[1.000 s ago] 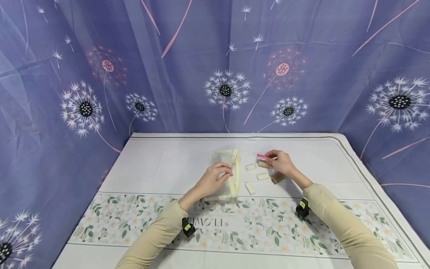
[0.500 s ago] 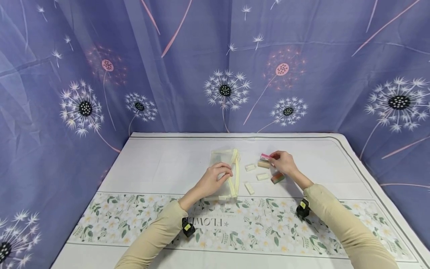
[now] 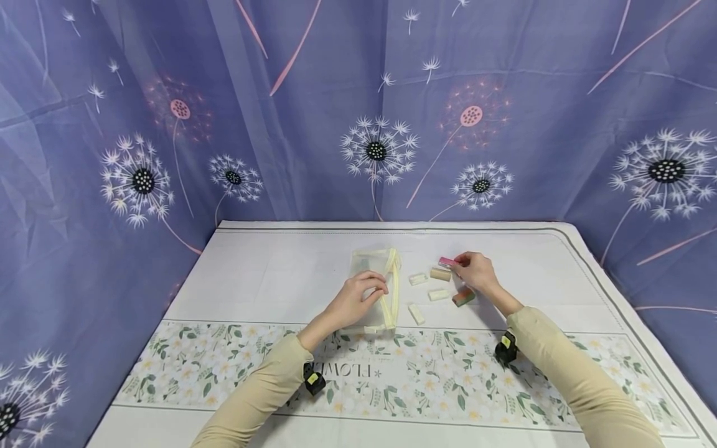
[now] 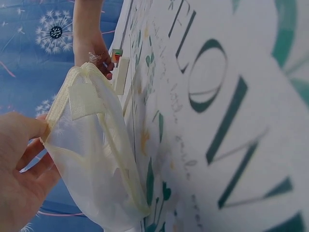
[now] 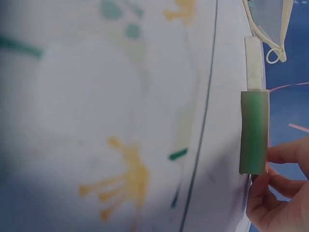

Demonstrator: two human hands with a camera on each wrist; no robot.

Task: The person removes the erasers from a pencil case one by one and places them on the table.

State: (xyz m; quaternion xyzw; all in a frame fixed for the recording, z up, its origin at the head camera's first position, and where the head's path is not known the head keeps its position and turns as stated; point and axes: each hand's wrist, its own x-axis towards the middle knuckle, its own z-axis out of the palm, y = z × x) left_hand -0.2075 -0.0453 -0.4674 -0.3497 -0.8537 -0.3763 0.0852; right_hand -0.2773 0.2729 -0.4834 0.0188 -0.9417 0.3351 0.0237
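Note:
My left hand pinches the rim of a see-through mesh pouch with a pale yellow zipper and trim. The pouch's mouth faces right and stands partly open. My right hand pinches the right end of a small pink block between thumb and fingers, at the back of the group of blocks. Just in front of the pink block lies a tan block. A red-brown and green block sits below the right hand; its green side hides part of the fingers in the right wrist view.
Three cream-white blocks lie between pouch and right hand: one at the back, one in the middle, one in front. A white tablecloth with a floral band covers the table. A purple dandelion curtain borders the table.
The right hand has shifted a little to the right with the pink block, uncovering more of the tan block. The left hand and pouch have stayed put.

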